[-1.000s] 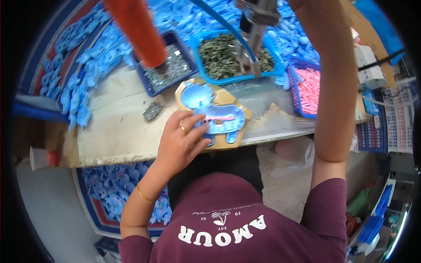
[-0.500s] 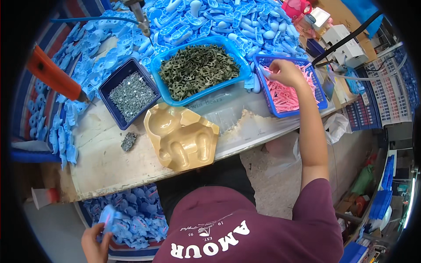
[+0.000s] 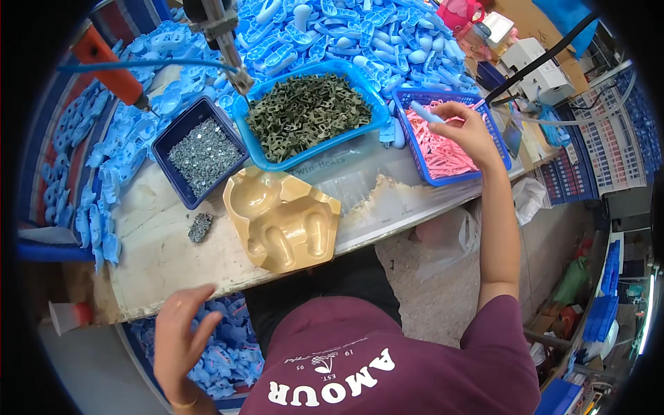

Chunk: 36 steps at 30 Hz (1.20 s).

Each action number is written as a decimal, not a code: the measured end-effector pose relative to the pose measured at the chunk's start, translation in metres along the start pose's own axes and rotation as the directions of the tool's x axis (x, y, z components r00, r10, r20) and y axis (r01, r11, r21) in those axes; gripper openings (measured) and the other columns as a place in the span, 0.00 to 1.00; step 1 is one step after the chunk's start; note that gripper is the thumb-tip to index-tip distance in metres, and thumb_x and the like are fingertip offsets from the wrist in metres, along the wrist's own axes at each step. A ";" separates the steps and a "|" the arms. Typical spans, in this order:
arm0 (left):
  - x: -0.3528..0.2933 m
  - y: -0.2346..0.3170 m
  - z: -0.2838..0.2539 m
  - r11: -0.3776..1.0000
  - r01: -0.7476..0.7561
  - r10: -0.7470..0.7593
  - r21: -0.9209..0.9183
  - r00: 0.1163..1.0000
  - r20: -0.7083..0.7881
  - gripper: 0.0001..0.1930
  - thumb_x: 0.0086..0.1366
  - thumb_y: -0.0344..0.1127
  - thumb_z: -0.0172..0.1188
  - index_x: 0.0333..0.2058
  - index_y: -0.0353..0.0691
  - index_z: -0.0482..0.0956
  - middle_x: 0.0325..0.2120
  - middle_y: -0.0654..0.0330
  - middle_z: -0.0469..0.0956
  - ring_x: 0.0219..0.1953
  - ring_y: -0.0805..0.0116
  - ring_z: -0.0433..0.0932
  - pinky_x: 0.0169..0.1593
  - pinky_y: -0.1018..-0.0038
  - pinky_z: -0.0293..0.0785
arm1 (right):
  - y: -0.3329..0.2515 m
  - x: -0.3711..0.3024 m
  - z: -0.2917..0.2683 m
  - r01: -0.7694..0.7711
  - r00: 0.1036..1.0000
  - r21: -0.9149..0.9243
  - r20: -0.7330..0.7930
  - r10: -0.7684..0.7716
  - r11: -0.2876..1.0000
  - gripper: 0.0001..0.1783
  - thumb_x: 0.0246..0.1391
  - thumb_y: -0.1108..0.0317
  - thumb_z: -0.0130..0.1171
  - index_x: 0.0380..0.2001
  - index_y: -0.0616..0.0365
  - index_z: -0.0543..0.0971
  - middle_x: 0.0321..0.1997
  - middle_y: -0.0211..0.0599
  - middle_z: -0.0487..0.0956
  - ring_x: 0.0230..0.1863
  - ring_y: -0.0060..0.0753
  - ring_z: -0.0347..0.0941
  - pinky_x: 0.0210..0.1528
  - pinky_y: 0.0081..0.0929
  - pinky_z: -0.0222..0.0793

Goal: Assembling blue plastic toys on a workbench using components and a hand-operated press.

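Note:
Over the blue perforated basket (image 3: 456, 179), my right hand (image 3: 472, 135) pinches a small light-blue plastic piece (image 3: 427, 113) between thumb and fingers. Thin pink plastic pieces (image 3: 443, 149) fill that basket. My left hand (image 3: 183, 339) holds nothing, its fingers apart, above a container of light-blue plastic parts (image 3: 228, 346) below the table edge. Between the hands, a gold-coloured mould (image 3: 283, 214) with rounded hollows lies at the table's front edge.
A bright-blue tray (image 3: 325, 147) holds dark metal clips; a navy tray (image 3: 168, 176) holds small screws. A little screw pile (image 3: 200, 227) lies nearby. Light-blue parts (image 3: 366, 34) heap at the back. An orange-handled tool (image 3: 109, 66) and a metal driver (image 3: 225, 41) hang over the table.
My left hand has let go of a blue part over the container and risen toward the table edge. My right hand has shifted slightly, showing the light-blue piece more clearly. The hanging tools have swung.

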<state>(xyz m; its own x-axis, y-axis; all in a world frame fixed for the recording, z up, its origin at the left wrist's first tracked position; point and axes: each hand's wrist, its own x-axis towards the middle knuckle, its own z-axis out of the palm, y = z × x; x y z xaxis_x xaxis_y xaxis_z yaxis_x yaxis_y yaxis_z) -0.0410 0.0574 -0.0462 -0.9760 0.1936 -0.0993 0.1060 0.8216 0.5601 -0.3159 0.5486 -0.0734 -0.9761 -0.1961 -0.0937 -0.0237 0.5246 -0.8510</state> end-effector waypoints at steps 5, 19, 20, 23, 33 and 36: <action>0.089 0.065 0.064 0.916 -0.388 0.354 -0.107 0.903 -0.243 0.31 0.55 0.26 0.70 0.59 0.40 0.75 0.56 0.51 0.77 0.47 0.51 0.80 0.52 0.61 0.77 | -0.054 -0.048 0.074 0.212 0.965 -0.071 0.174 -0.197 0.975 0.22 0.47 0.72 0.74 0.46 0.59 0.77 0.35 0.26 0.76 0.34 0.18 0.73 0.37 0.20 0.73; 0.123 0.046 0.101 0.894 -0.434 0.433 0.111 0.777 -0.456 0.19 0.53 0.23 0.69 0.45 0.43 0.82 0.42 0.60 0.83 0.37 0.60 0.82 0.38 0.69 0.81 | 0.055 0.102 -0.046 -0.019 0.771 -0.686 -0.474 -0.426 0.728 0.16 0.53 0.63 0.66 0.43 0.60 0.82 0.39 0.46 0.84 0.40 0.41 0.82 0.45 0.36 0.76; 0.117 0.042 0.100 0.920 -0.386 0.375 0.073 0.805 -0.459 0.19 0.53 0.22 0.69 0.45 0.42 0.82 0.42 0.59 0.83 0.38 0.59 0.83 0.39 0.69 0.81 | 0.066 0.113 -0.055 -0.161 0.722 -0.753 -0.531 -0.444 0.638 0.16 0.52 0.63 0.65 0.43 0.58 0.83 0.42 0.47 0.83 0.43 0.47 0.81 0.47 0.41 0.76; 0.104 0.033 0.102 0.949 -0.312 0.259 -0.040 0.847 -0.465 0.19 0.52 0.20 0.68 0.44 0.41 0.82 0.42 0.58 0.83 0.38 0.58 0.83 0.39 0.68 0.81 | 0.085 0.135 -0.068 -0.077 0.700 -0.734 -0.522 -0.487 0.675 0.14 0.50 0.65 0.66 0.40 0.54 0.82 0.45 0.48 0.82 0.49 0.52 0.78 0.50 0.47 0.74; 0.097 0.031 0.102 0.922 -0.386 0.352 0.025 0.812 -0.465 0.20 0.49 0.24 0.73 0.43 0.42 0.82 0.45 0.57 0.84 0.35 0.58 0.82 0.36 0.68 0.80 | 0.070 0.184 -0.013 -0.202 0.782 -0.686 -0.543 -0.306 0.699 0.23 0.51 0.48 0.64 0.33 0.60 0.85 0.35 0.51 0.84 0.38 0.55 0.81 0.44 0.46 0.75; 0.099 0.026 0.106 0.906 -0.408 0.416 0.116 0.802 -0.428 0.17 0.50 0.27 0.73 0.41 0.43 0.82 0.45 0.61 0.84 0.37 0.59 0.82 0.39 0.69 0.80 | 0.092 0.187 -0.065 -0.096 0.739 -0.550 -0.598 -0.311 0.830 0.27 0.57 0.46 0.58 0.32 0.65 0.83 0.32 0.50 0.85 0.29 0.45 0.82 0.33 0.44 0.74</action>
<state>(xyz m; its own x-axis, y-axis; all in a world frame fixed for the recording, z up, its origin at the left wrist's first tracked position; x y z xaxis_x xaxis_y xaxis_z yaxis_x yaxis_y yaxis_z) -0.1143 0.1543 -0.1288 -0.8203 0.2676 0.5055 0.5162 0.7272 0.4525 -0.5147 0.6142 -0.1351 -0.8431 0.1870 0.5042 -0.0451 0.9097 -0.4128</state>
